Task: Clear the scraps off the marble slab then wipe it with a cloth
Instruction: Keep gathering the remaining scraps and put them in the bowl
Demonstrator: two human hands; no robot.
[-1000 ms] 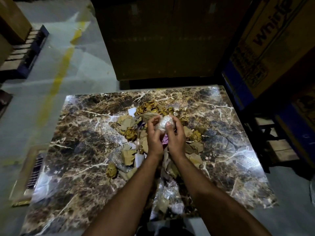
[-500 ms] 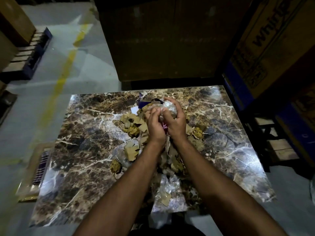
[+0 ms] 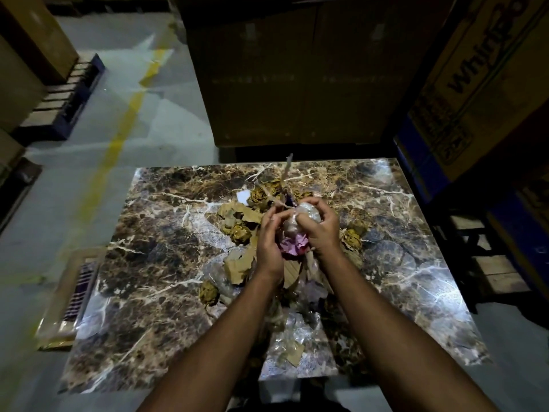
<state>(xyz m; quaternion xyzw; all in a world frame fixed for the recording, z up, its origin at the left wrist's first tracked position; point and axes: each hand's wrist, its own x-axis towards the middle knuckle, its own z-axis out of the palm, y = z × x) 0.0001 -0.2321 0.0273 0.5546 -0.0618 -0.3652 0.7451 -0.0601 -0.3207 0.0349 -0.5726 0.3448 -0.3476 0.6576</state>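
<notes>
scraps still cover the middle of the marble slab: torn cardboard, crumpled brown paper balls, clear plastic film near the front edge, a small white piece further back. i have both hands raised above the heap. my right hand is curled round a wad of clear plastic, and a bit of pink paper is bunched just under it between the palms. my left hand has its fingers curled against the same wad, pinching at a thin brown strip that rises out of the pile toward the far edge. compared with a second ago the bundle has come up off the heap and grown; the pink piece, which was barely showing between my fingers, is now gathered in, and the strip has been drawn up where before it lay flat among the rest. i read that as the first handful nearly packed, not yet carried off. most of the clutter is untouched, so clearing is early, and i see no cloth anywhere, so wiping is well off. the loose strip may drag neighbours along.
</notes>
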